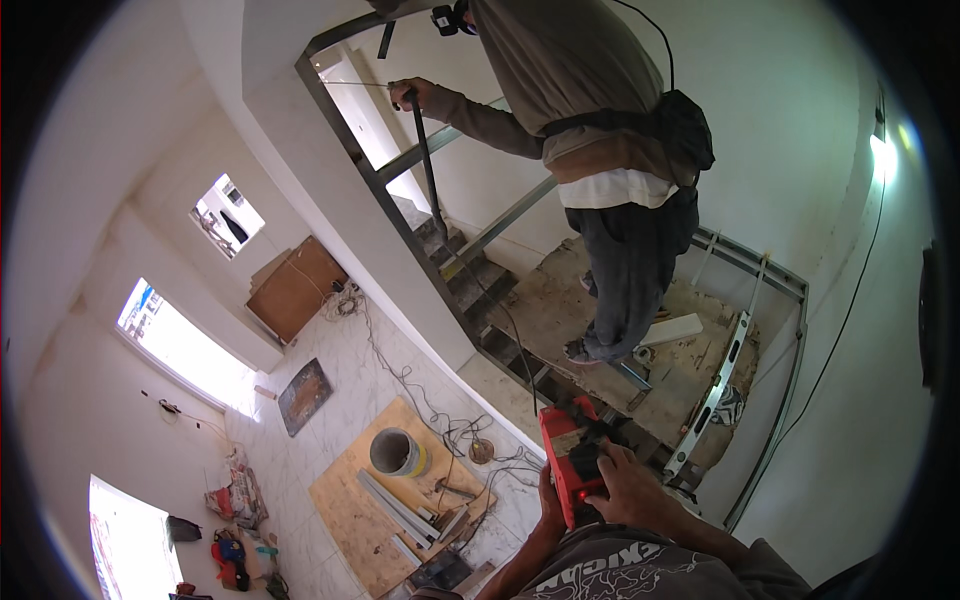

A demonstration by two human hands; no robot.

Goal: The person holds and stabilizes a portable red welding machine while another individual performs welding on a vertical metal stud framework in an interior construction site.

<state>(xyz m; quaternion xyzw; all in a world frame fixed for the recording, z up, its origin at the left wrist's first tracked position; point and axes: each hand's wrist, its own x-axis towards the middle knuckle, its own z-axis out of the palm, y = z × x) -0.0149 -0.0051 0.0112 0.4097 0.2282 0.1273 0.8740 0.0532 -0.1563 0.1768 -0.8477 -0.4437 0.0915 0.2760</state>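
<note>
Both my hands hold a red and black device at the bottom centre, just beyond my shirt. My left hand is closed on its left side, partly hidden under it. My right hand grips its right side, thumb and fingers against the black part. A dark cord runs upward from near the device's far end. A co-worker stands above it on a dusty landing, their hand closed on a long black tool.
Metal framing borders the stairwell. A spirit level and white block lie on the landing. Below left, a plywood sheet carries a bucket and metal lengths, among tangled cables, a brown board and bags.
</note>
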